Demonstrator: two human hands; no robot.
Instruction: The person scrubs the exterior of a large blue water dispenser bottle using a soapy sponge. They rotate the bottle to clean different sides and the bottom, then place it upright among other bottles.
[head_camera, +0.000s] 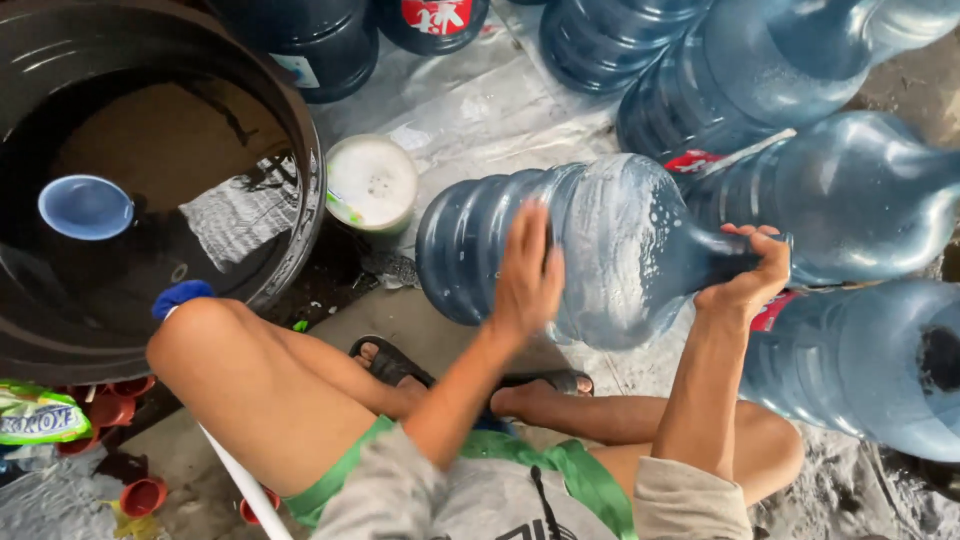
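Person sits low, knees apart, w/ a big blue jug (600, 250) lying on its side in front, held up off the floor at centre frame, base to the left, neck to the right. Suds and water show inside its right half.

Left hand (527, 275) – fingers spread flat, palm pressed on the jug's near side around mid-body; a bit blurred. Right hand (752, 270) – fingers curled round the jug's neck at the right, wrapped tight on it.

Left of the jug: a large black tub (290, 120) w/ dark water, a small blue bowl (85, 207) floating in it. Between tub and jug, just beside the tub's rim, a white round pail (371, 182) w/ foamy stuff on top. Blue cloth (180, 297) at the tub's near edge, touching the person's left knee.

Right and far: more blue jugs (850, 200) stacked on their sides, close behind the held one – more at far centre and far left. Sandals (390, 362) on the feet under the jug. Near left on the floor: red caps (142, 495) scattered, plus a green packet (38, 412). White pipe (245, 485) runs by the left thigh.
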